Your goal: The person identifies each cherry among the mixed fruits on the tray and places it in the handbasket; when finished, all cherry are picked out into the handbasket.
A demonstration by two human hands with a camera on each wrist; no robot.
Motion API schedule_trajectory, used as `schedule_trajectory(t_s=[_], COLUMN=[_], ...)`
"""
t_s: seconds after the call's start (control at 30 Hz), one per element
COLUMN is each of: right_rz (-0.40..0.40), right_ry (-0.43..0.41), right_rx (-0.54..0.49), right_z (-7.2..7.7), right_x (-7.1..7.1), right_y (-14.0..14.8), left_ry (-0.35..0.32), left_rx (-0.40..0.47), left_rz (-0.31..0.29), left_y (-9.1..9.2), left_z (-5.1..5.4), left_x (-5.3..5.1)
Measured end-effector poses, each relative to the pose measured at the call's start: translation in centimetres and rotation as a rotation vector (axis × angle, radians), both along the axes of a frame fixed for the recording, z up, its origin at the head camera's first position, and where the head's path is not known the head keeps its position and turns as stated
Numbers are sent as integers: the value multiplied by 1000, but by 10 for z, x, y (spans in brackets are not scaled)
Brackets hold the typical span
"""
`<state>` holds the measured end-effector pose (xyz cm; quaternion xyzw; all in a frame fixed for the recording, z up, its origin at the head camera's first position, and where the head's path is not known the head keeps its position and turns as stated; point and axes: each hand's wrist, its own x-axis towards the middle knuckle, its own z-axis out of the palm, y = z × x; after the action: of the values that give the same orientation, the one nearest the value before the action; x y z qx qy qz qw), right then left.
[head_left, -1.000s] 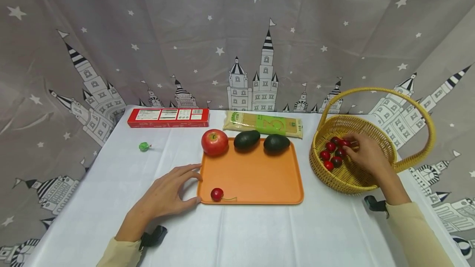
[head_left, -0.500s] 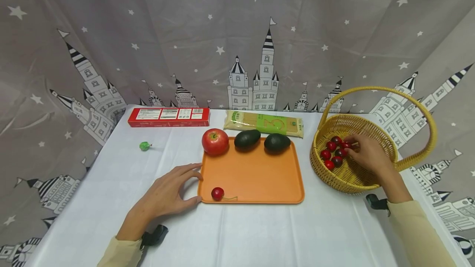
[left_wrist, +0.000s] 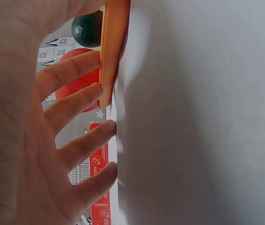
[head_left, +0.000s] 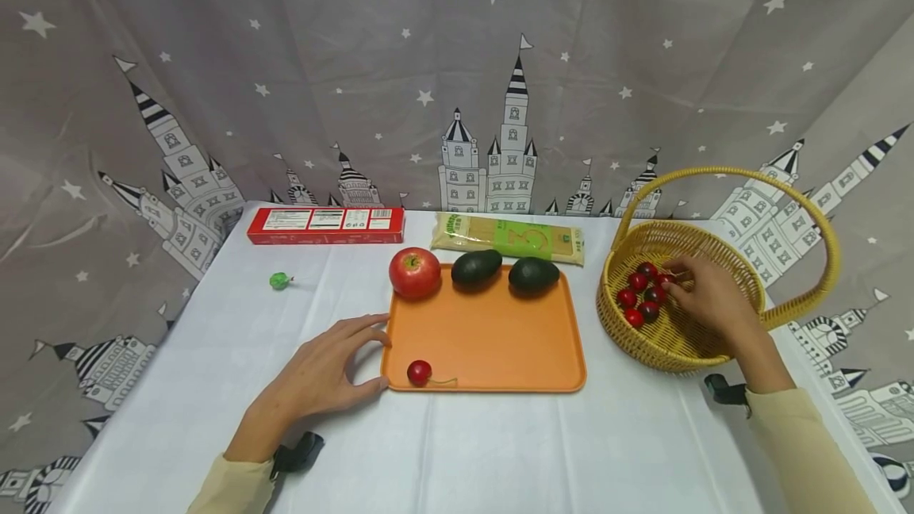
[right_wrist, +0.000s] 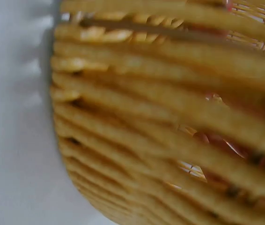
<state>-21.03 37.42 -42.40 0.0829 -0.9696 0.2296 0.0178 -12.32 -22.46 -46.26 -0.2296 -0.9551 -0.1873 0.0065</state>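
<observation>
In the head view my left hand (head_left: pixel 319 367) rests at the left edge of an orange tray (head_left: pixel 500 347), fingers spread and lightly bent. Fingertips (left_wrist: pixel 95 90) touch the tray's side in the left wrist view. One red cherry (head_left: pixel 419 373) with a stem lies in the tray's near left corner. My right hand (head_left: pixel 710 298) reaches into a yellow wicker basket (head_left: pixel 643 350) and pinches a cherry (head_left: pixel 664 281) between thumb and fingers. Several other cherries (head_left: pixel 637 298) lie beside it on the basket's left side. The basket wall (right_wrist: pixel 123 108) hides that hand in the right wrist view.
A red apple (head_left: pixel 415 273) and two avocados (head_left: pixel 476 269) sit along the tray's far edge. Behind them lie a red box (head_left: pixel 324 227) and a noodle packet (head_left: pixel 507 238). A small green wrapped candy (head_left: pixel 280 281) lies at left. The basket's handle (head_left: pixel 821 216) arches up over it.
Almost nothing differs. Both hands stay where they were, the right fingers at the same cherry, and the whole view shifts by only a few pixels.
</observation>
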Motion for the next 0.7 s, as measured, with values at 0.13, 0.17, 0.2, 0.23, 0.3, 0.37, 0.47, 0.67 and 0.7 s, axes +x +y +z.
schedule_trajectory(t_s=[0.13,0.17,0.2,0.23,0.3,0.37,0.47,0.67,0.7], right_rz=[-5,-1,3,5,10,10,15,61,69], right_ry=[39,57,79,94,125,146,163,217,225], right_rx=[11,16,22,24,35,46,42,8,6], right_z=[2,3,5,6,10,14,19,28,29], right_x=[4,5,6,8,11,13,18,25,26], right_y=[-8,-10,-13,-17,-24,-32,-45,-74,-79], left_ry=[4,2,0,-1,-8,-12,-13,-10,-15], left_rx=[4,5,3,2,-4,-7,-9,-10,-11], left_rz=[-3,-3,-2,-2,2,6,9,13,15], left_y=[0,0,0,0,0,0,0,0,0], left_z=[0,0,0,0,0,0,0,0,0], left_x=[0,0,0,0,0,0,0,0,0])
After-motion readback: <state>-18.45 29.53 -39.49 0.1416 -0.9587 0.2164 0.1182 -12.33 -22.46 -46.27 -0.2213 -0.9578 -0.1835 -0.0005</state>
